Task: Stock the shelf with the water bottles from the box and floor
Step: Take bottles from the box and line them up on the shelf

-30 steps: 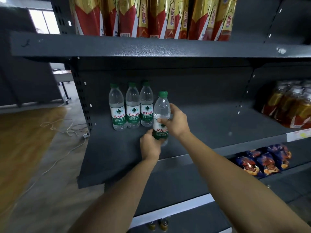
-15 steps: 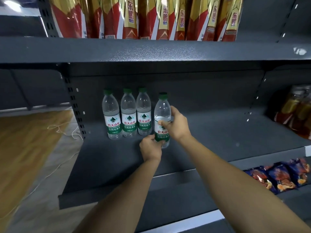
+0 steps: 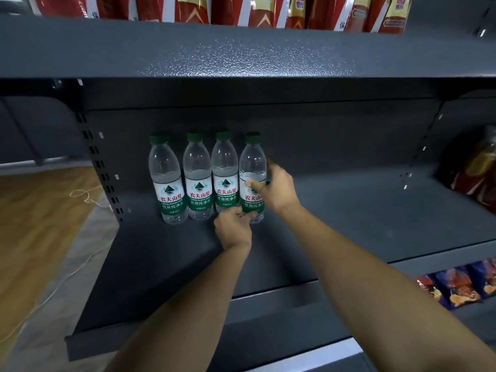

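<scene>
Three clear water bottles (image 3: 197,181) with green caps and green labels stand in a row at the back left of the dark grey shelf (image 3: 349,216). A fourth bottle (image 3: 252,167) stands upright at the right end of that row, touching its neighbour. My right hand (image 3: 276,190) wraps its right side at label height. My left hand (image 3: 233,228) holds its base from the front. The box and the floor bottles are out of view.
The shelf board above (image 3: 241,52) carries red and gold packets (image 3: 268,9). Orange drink bottles (image 3: 480,167) stand at the far right of the same shelf. Blue snack bags (image 3: 456,288) lie on the lower shelf. A white cable (image 3: 86,196) trails on the floor at left.
Both hands have pushed the fourth bottle back from the shelf's middle into line with the other three. The camera has come closer to the shelf.
</scene>
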The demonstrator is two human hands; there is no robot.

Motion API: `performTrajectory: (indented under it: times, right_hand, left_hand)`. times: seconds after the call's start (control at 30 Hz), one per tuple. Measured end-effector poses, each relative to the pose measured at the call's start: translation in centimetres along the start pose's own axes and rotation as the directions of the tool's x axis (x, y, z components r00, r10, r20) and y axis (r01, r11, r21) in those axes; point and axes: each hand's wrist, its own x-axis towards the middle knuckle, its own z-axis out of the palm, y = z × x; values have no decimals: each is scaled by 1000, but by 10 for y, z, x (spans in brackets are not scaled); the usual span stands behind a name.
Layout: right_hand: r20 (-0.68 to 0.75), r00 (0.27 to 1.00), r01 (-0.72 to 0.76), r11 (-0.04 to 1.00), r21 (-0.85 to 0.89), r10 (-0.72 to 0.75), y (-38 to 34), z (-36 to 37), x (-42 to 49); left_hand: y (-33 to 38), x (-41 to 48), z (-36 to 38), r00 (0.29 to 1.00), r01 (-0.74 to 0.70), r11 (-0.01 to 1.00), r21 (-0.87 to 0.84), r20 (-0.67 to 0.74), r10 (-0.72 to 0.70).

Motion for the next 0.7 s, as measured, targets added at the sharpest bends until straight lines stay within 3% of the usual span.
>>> performTrajectory:
  times: [0.17, 0.7]
  right_hand:
    - [-4, 999, 48, 999, -17, -48, 5, 5, 11]
    - [-37, 999, 8, 1000, -19, -9, 8, 18, 31]
  left_hand:
    - [-2, 6, 5, 1000, 5, 999, 32, -16, -4]
    - [-2, 26, 21, 998, 48, 999, -6, -50, -48]
